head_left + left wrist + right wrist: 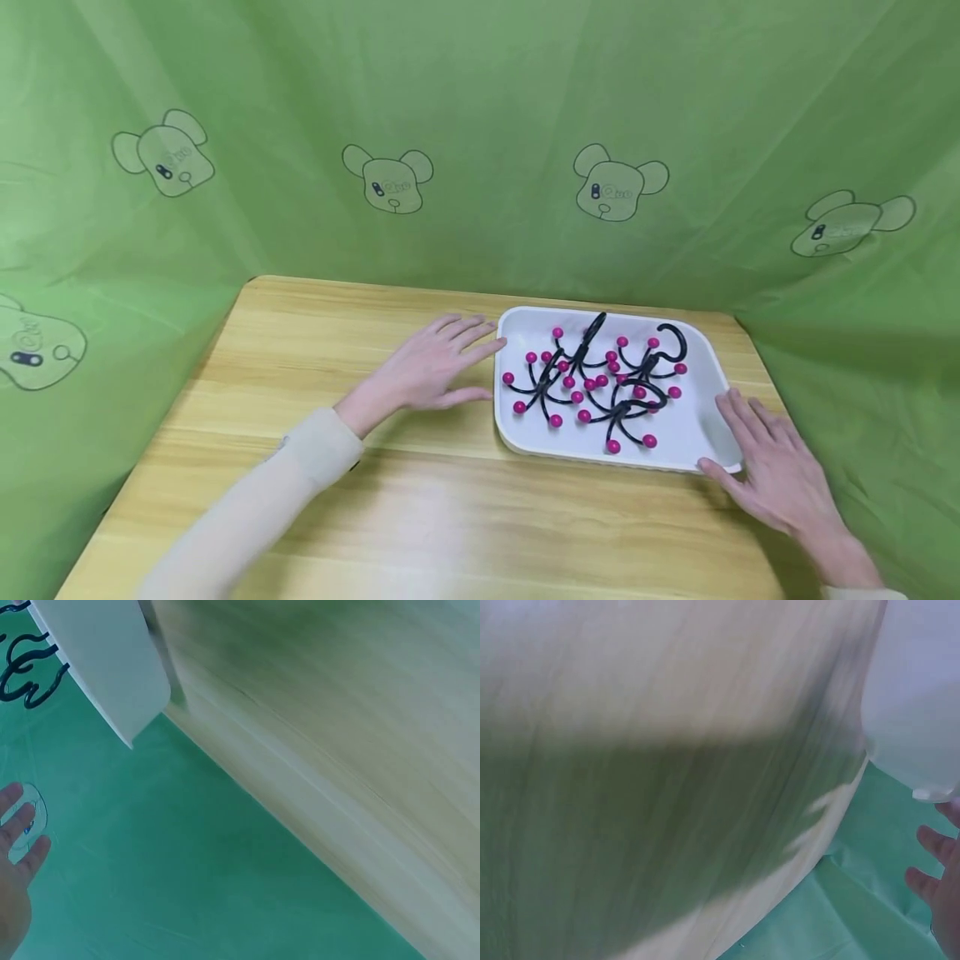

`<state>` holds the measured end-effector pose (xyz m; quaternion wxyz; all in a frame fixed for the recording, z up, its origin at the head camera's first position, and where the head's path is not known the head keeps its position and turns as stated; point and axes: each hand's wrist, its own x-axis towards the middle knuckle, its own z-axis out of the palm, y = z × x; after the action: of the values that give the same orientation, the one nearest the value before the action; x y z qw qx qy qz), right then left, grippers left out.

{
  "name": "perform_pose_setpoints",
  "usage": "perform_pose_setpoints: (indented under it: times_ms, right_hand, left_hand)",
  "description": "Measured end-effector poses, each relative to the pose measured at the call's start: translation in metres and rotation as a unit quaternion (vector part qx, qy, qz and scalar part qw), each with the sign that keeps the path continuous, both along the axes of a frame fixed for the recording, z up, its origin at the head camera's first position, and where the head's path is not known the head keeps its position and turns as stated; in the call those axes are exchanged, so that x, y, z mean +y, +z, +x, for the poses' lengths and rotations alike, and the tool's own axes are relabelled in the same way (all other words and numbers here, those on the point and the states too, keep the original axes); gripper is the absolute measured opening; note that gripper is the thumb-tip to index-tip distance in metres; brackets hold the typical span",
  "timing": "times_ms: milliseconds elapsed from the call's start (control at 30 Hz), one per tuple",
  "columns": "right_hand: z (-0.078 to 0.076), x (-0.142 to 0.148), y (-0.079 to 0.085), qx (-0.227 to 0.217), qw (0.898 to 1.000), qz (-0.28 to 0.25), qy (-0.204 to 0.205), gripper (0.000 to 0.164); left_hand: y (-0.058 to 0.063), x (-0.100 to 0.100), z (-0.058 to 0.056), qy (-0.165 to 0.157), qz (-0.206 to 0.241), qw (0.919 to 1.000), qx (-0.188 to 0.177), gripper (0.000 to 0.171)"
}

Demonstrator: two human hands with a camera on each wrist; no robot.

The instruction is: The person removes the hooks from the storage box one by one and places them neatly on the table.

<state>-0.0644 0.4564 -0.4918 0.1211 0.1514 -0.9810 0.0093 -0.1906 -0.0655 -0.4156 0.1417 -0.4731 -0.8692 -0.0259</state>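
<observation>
Relaxed hands (431, 364) (780, 471) beside tray (693, 421), green cloth (495, 83) behind

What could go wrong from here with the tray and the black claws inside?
The tray sits close to the far edge of the table, so a careless push that way could perhaps slide it over. The four claws lie crowded and overlapping; lifting one might drag another. Some handles rise above the tray, so the left hand or right hand, both near it, might knock them.
</observation>
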Motion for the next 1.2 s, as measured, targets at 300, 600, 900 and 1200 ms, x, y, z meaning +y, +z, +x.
perform_pose_setpoints:
  times_ms: [300, 600, 900, 1200]
  right_hand:
    - [0.0, 0.001, -0.001, -0.004, 1.0, -0.006, -0.006, 0.097]
    - [0.0, 0.001, -0.003, -0.004, 1.0, -0.011, -0.009, 0.096]
    - [0.0, 0.0, -0.002, -0.003, 1.0, -0.01, -0.009, 0.097]
    - [0.001, -0.001, -0.002, -0.004, 1.0, -0.008, -0.009, 0.097]
  left_hand:
    - [0.003, 0.034, -0.014, -0.037, -0.04, 0.9984, 0.015, 0.071]
    - [0.01, 0.058, -0.021, -0.057, -0.077, 0.9954, -0.008, 0.067]
    - [0.008, 0.074, -0.022, -0.062, -0.091, 0.9937, -0.02, 0.071]
    - [0.006, 0.086, -0.02, -0.068, -0.096, 0.9928, -0.02, 0.068]
